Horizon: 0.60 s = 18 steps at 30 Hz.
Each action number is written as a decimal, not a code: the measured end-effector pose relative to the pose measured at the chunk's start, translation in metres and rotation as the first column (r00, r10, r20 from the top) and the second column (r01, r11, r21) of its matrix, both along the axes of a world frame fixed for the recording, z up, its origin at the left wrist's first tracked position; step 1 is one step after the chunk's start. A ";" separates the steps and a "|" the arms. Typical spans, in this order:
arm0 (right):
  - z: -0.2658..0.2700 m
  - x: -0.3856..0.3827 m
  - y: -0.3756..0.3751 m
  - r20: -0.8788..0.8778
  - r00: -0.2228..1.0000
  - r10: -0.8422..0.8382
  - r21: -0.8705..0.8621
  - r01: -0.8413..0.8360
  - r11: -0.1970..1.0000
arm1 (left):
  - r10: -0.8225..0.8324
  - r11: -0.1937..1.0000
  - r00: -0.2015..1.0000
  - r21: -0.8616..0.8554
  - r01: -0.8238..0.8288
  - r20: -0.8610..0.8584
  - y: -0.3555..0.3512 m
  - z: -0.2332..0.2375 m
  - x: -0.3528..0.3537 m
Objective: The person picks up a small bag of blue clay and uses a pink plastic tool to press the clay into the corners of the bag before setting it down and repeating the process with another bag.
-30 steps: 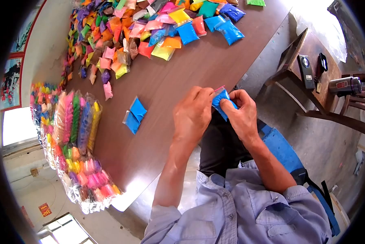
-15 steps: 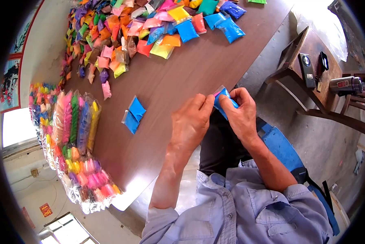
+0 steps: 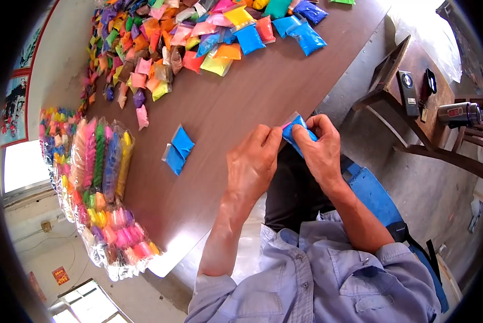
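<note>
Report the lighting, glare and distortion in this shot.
Head view: heavy fisheye bending with black vignetted corners; daylight blows out the window and the plastic sheet; white glare on the table at its near edge; the blue packet is sharp and evenly lit.

Head-worn, downward, seemingly close over table (image 3: 241, 102).

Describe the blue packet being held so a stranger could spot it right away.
Start at the long brown table and go to its near edge, where the left hand and right hand meet. Pinched between them is the blue packet. Unlike the two blue packets lying mid-table and those in the far heap, it is held off the table.
</note>
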State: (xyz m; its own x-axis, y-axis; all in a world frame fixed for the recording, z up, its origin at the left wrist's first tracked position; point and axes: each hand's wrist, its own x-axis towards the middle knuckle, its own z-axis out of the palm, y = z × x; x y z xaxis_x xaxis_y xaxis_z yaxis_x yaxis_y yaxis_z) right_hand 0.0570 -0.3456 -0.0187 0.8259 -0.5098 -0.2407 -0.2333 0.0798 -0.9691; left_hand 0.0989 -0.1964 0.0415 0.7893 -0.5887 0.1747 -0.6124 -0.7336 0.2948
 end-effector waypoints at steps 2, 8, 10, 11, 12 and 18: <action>-0.001 0.000 -0.001 -0.011 1.000 0.002 0.003 -0.001 1.000 | -0.031 1.000 1.000 -0.001 0.031 -0.003 0.001 0.000 0.003; -0.004 0.001 0.000 0.007 1.000 -0.003 -0.017 0.003 1.000 | -0.094 0.995 0.995 -0.034 0.093 -0.021 0.000 0.008 0.010; -0.001 0.001 -0.002 -0.020 1.000 0.012 -0.021 -0.013 1.000 | -0.086 0.996 0.995 -0.039 0.084 -0.044 0.002 0.009 0.013; 0.000 0.001 -0.002 -0.022 1.000 0.013 -0.021 -0.013 1.000 | -0.079 0.996 0.995 -0.043 0.077 -0.065 0.003 0.009 0.014; 0.000 0.002 -0.003 -0.037 0.999 0.020 -0.022 -0.021 1.000 | -0.080 0.996 0.995 -0.043 0.077 -0.067 0.004 0.009 0.015; 0.003 0.003 -0.004 -0.071 0.997 0.036 -0.035 -0.039 0.999 | -0.112 0.993 0.993 -0.049 0.110 -0.040 0.008 0.006 0.016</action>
State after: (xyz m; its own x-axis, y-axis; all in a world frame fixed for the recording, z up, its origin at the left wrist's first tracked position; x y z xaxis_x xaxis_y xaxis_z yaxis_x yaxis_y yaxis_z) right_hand 0.0603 -0.3501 -0.0154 0.8265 -0.4881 -0.2806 -0.3030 0.0345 -0.9524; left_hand 0.1153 -0.1883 0.0477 0.7267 -0.6651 0.1718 -0.6756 -0.6467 0.3541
